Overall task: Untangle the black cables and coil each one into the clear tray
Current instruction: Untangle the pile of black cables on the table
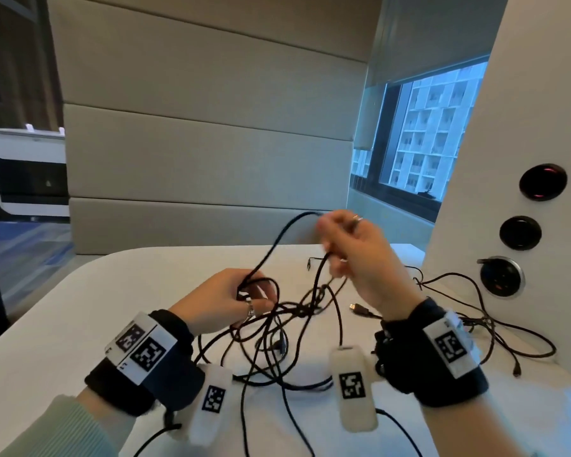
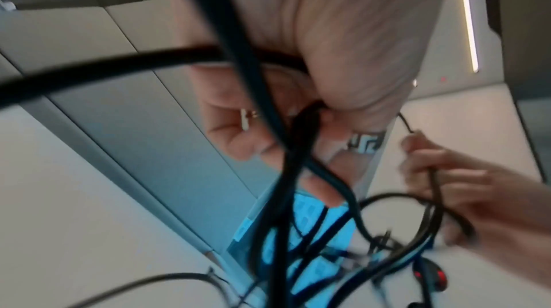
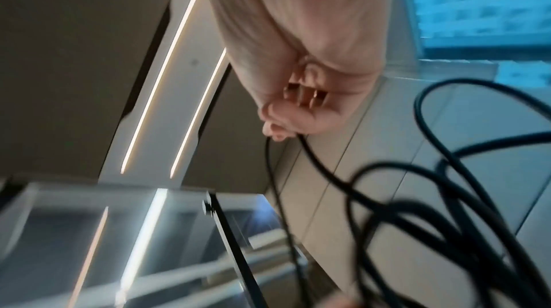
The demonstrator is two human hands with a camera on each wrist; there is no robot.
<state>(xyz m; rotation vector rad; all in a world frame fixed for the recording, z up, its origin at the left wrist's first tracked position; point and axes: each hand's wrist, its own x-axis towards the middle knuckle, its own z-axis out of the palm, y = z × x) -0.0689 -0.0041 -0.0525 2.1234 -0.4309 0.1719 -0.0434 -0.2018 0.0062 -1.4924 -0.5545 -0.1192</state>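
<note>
While both hands (image 1: 297,278) grip tangled black cables (image 1: 294,311): white table (image 1: 63,324), beige padded wall (image 1: 195,127), window (image 1: 426,136) right.

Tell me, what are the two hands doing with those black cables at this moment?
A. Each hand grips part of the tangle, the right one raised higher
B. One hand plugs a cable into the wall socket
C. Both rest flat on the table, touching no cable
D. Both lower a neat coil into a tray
A: the left hand grips a bunch of black cables low over the table, while the right hand holds a strand higher up.
</note>
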